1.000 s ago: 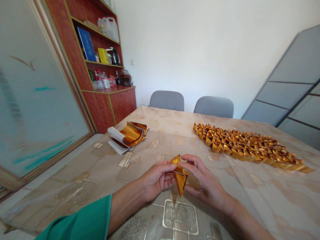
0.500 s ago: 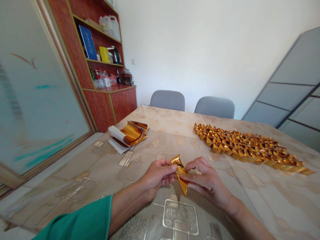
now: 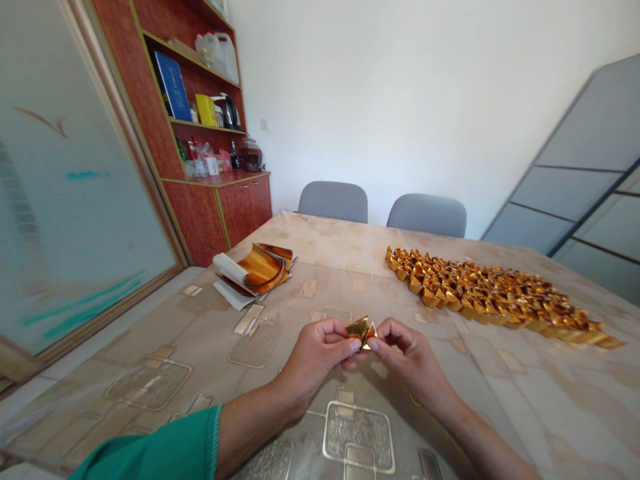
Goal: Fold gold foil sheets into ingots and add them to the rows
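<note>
Between my hands, above the near middle of the table, is a small folded piece of gold foil paper (image 3: 358,327). My left hand (image 3: 323,350) pinches its left side with thumb and fingers. The thumb and fingertips of my right hand (image 3: 407,350) close on its right edge, where a bit of the white underside shows. Part of the folded paper is hidden behind my fingers. Farther off to the left lies a loose stack of gold foil sheets (image 3: 267,267), curled over and backed in white. On the right, many folded gold paper ingots (image 3: 470,287) stand in tight rows.
A patterned cloth covers the table (image 3: 345,260). Two grey chairs (image 3: 333,201) stand at its far side against the white wall. A red-brown cabinet (image 3: 215,207) with shelves of bottles and a kettle is at the back left, beside a frosted glass door (image 3: 85,180).
The gold foil paper has gone from a long, slanting, pointed shape to a smaller, more compact one. My right hand has turned, its thumb now facing me.
</note>
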{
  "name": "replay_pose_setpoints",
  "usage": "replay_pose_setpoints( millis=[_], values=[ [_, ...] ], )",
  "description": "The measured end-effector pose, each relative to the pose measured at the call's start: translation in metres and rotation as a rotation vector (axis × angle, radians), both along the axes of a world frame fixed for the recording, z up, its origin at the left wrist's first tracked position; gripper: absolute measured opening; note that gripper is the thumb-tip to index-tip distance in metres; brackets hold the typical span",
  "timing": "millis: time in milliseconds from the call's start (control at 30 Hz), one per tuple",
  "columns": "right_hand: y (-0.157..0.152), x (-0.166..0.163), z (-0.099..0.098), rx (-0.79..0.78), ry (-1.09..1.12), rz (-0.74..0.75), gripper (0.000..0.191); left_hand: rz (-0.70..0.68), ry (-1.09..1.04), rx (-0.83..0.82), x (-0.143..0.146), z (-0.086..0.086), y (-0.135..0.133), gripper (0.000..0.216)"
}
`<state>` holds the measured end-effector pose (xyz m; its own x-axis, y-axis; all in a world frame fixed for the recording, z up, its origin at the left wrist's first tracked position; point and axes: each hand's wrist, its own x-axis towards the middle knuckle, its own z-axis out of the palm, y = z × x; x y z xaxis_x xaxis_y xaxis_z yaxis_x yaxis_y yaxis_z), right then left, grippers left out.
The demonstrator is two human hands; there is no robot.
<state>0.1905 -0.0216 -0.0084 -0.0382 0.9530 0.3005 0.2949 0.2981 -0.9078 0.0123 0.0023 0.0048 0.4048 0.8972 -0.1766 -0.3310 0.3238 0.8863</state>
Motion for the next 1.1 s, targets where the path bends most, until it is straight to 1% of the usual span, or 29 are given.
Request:
replay_pose_setpoints(
  millis=[67,133,200,267,333,400,467,567,733,800,967,1100],
  values=[
    [-0.001,0.000,0.002,0.051,-0.022,0.016,0.023,0.001,-0.001,-0.009,0.000,-0.001,0.001,0.041],
    [-0.003,0.000,0.007,0.131,-0.054,0.054,0.018,0.042,-0.011,-0.058,-0.001,-0.001,0.003,0.042],
    [-0.004,0.002,0.012,0.209,-0.128,0.104,0.013,0.079,-0.014,-0.109,-0.003,-0.002,0.007,0.044],
    [-0.004,0.004,0.015,0.267,-0.228,0.159,0.011,0.074,0.001,-0.122,-0.004,-0.002,0.008,0.044],
    [-0.004,0.005,0.018,0.280,-0.294,0.222,0.013,0.034,0.023,-0.086,-0.005,-0.001,0.008,0.041],
    [-0.006,0.003,0.019,0.239,-0.287,0.260,0.017,0.006,0.036,-0.028,-0.003,0.000,0.006,0.039],
    [-0.008,-0.001,0.017,0.173,-0.236,0.236,0.021,0.002,0.034,0.015,-0.001,0.000,0.004,0.037],
    [-0.012,-0.010,0.014,0.114,-0.164,0.122,0.022,0.028,0.017,0.006,0.002,-0.001,0.003,0.038],
    [-0.013,-0.017,0.012,0.155,-0.128,-0.013,0.018,0.034,-0.034,-0.056,0.002,-0.002,0.001,0.038],
    [-0.013,-0.017,0.013,0.154,-0.107,-0.059,0.020,0.029,-0.054,-0.067,0.001,-0.002,0.001,0.038],
    [-0.013,-0.018,0.015,0.066,-0.029,-0.095,0.025,0.012,-0.076,-0.050,0.000,0.000,-0.001,0.036],
    [-0.013,-0.018,0.013,0.047,0.005,-0.095,0.024,0.014,-0.069,0.001,0.001,0.001,-0.004,0.034]
  ],
)
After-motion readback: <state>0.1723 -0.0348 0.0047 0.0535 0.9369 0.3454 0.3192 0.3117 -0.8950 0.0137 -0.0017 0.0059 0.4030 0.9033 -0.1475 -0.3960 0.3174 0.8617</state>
